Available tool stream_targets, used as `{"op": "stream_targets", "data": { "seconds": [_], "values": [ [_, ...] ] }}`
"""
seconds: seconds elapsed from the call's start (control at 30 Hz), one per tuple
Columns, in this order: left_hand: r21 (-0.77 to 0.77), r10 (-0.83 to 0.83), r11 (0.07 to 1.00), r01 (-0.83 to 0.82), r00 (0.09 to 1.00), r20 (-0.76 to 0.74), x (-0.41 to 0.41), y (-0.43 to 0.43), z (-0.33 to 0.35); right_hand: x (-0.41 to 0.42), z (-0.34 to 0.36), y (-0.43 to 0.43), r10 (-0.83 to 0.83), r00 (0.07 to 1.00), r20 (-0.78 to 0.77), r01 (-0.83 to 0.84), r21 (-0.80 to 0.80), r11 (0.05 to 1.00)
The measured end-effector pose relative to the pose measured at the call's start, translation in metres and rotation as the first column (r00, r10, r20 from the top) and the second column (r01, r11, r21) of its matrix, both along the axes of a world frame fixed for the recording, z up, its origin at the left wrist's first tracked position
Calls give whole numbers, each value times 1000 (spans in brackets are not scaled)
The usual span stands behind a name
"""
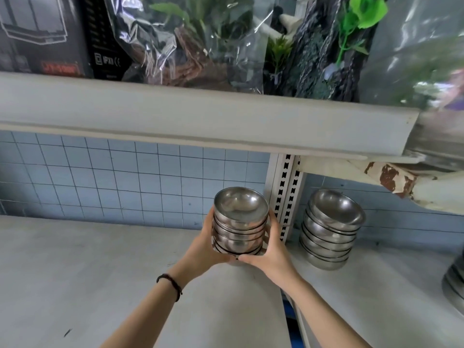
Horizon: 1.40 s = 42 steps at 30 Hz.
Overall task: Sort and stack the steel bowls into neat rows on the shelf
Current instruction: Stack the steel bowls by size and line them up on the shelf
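A stack of several nested steel bowls (239, 222) is gripped between both my hands over the right end of the grey shelf (88, 272). My left hand (203, 249) clasps its left side and base, my right hand (270, 249) its right side and base. Whether the stack rests on the shelf or hangs just above it is hidden by my hands. A second stack of steel bowls (331, 229) stands on the neighbouring shelf section to the right. At the far right edge a third bowl stack (455, 285) is partly cut off.
A perforated white upright post (286, 194) separates the two shelf sections, close behind the held stack. An upper shelf (200, 121) overhangs, carrying a black box and bagged artificial plants. A blue tiled wall (113, 179) backs the shelf. A rusted bracket (391, 177) juts out at the right.
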State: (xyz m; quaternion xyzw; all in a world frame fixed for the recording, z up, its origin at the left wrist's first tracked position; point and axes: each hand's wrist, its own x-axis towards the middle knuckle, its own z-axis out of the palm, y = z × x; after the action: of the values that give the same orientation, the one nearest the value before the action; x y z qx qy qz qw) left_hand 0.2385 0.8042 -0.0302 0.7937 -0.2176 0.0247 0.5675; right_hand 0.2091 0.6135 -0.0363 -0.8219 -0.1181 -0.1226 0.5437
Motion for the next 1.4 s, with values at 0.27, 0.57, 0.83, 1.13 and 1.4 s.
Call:
{"op": "stream_targets", "data": {
  "seconds": [0.27, 0.57, 0.83, 1.13, 1.4],
  "values": [
    [32, -4, 999, 5, 1000, -11, 11, -1, -18, 7, -15, -7, -1, 999, -37, 2, 13, 1000],
    [203, 7, 979, 10, 997, -82, 4, 4, -19, 4, -14, -9, -25, 994, -104, 17, -73, 997],
    [841, 46, 444, -308, 946, 322, -33, 40, -23, -33, -15, -25, -153, 968, -197, 68, -382, 922],
    [878, -146, 371, -303, 914, 378, -90, 26, -24, -110, -10, -56, -227, 965, -131, 44, -773, 632],
    [855, -255, 465, -231, 890, 379, -110, -40, -13, -154, -2, -111, -327, 941, -84, 98, -859, 503]
  ]
}}
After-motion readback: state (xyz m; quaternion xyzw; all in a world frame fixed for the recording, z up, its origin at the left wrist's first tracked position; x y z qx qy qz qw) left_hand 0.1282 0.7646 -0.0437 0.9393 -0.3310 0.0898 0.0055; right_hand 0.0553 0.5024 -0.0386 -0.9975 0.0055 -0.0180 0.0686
